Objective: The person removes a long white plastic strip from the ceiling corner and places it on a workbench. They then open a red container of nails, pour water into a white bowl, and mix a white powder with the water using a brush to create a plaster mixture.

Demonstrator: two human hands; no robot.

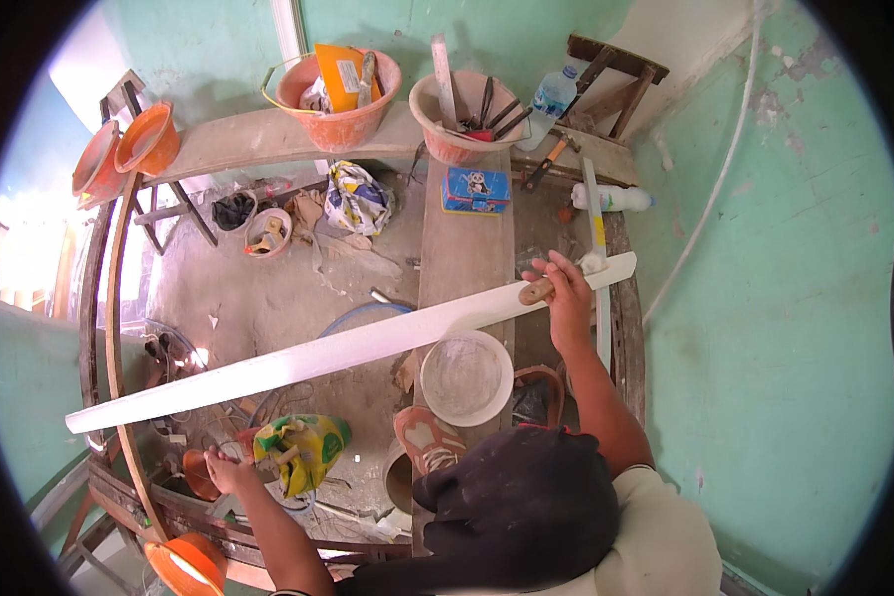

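Note:
A long white board [298,363] lies slantwise across the wooden frame, its far right end near my right hand [564,293]. That hand is closed round a wooden-handled putty knife [536,291]; most of its blade is hidden, and a white lump [593,263] shows just beyond my fingers, on the board. At the lower left, my left hand [230,473] is closed at the rim of a small orange bowl [200,477], below the board's left end. What the bowl holds cannot be made out. A round white basin [467,377] sits on the plank below the board.
Orange basins [343,124] and a tool-filled tub [467,139] stand on the back plank. Near them are a blue box [475,191], a hammer [551,164] and a water bottle [549,104]. A yellow-green bag [303,452] lies beside my left hand. The green wall [775,298] borders the right.

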